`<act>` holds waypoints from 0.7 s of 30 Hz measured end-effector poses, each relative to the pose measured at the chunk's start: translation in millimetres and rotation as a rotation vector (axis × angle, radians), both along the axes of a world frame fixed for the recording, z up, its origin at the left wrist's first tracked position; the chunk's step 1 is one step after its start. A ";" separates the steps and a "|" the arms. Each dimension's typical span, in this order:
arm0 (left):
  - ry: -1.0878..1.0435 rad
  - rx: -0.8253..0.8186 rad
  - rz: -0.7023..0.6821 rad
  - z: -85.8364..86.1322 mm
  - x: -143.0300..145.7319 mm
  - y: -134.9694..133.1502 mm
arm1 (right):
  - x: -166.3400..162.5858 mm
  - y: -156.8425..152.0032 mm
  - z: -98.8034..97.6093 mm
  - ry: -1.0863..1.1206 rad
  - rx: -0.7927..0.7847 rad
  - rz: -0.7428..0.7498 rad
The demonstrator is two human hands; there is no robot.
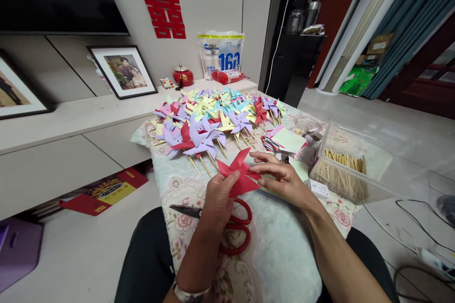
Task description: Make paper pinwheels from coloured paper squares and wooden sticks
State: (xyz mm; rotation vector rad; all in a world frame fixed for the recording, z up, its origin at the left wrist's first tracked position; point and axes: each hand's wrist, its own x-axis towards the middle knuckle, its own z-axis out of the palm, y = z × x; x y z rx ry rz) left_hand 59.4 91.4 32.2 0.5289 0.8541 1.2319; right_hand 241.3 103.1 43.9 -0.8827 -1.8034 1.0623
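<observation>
Pinched between the thumb and fingers of my left hand (221,194) is a red paper pinwheel (244,183), its blades folded toward the middle and no stick showing on it. My right hand (279,175) is at the pinwheel's right edge, fingers and thumb apart; whether the fingertips touch the paper is hard to see. Red-handled scissors (245,241) lie under my left wrist, blades pointing left. Beyond my hands, several finished pinwheels (202,137) on wooden sticks are heaped on the flowered tablecloth (284,241).
Right of the heap is a stack of coloured paper squares (284,139). A clear plastic box (320,170) holds wooden sticks (346,175), with a small white box (319,188) beside it. Behind the table a white cabinet (74,128) carries framed photos (124,72). Cables (419,218) run along the floor at right.
</observation>
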 end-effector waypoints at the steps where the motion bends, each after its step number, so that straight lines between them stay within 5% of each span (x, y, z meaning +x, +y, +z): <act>1: -0.003 -0.002 0.006 -1.4 0.2 0.3 | -0.3 -0.5 1.1 -0.017 0.011 0.007; 21: 0.164 0.022 0.092 -12.4 4.4 2.7 | 2.7 2.9 -4.6 -0.099 0.012 0.100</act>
